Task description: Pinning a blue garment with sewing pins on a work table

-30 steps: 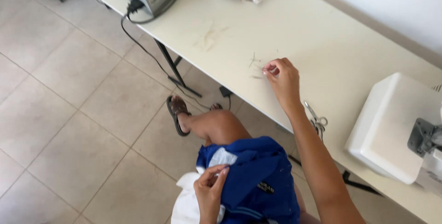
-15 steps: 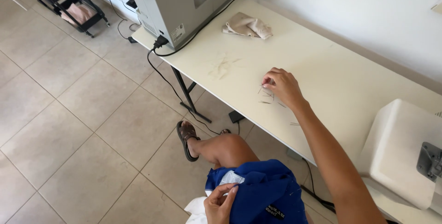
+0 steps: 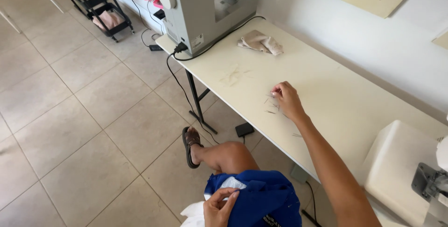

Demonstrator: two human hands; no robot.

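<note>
**Pins on the table, blue cloth in the lap: handling notes**

Nearest the camera, the blue garment [image 3: 261, 203] is seen bunched on the lap, with a white cloth [image 3: 198, 213] under its left edge. The left hand [image 3: 220, 206] is closed on a fold of it, thumb and fingers pinching a pale patch at the edge. The fabric is judged soft, limp and light; it would sag wherever unsupported, so a hold at a seam or folded edge is judged best.

Further out, the right hand [image 3: 287, 100] is stretched to the pale table [image 3: 336, 91], fingertips drawn together over a scatter of thin pins [image 3: 271, 105]. Whether one pin is actually held cannot be told; the tips are too small in view. The pins are judged stiff, very light, sharp and prone to slide on the smooth top; a pinch at mid-shaft or head end is judged safest.

To the right, a white machine [image 3: 401, 166] stands near the forearm. Beyond the pins, some faint thread scraps [image 3: 232, 75] and a crumpled beige cloth [image 3: 260, 44] lie well apart from the hand. A grey sewing machine [image 3: 205, 7] stands at the far table end, its black cable [image 3: 219, 40] trailing along the top. Nothing lies between hand and pins. A trolley [image 3: 100, 3] stands farthest off on the tiled floor.
</note>
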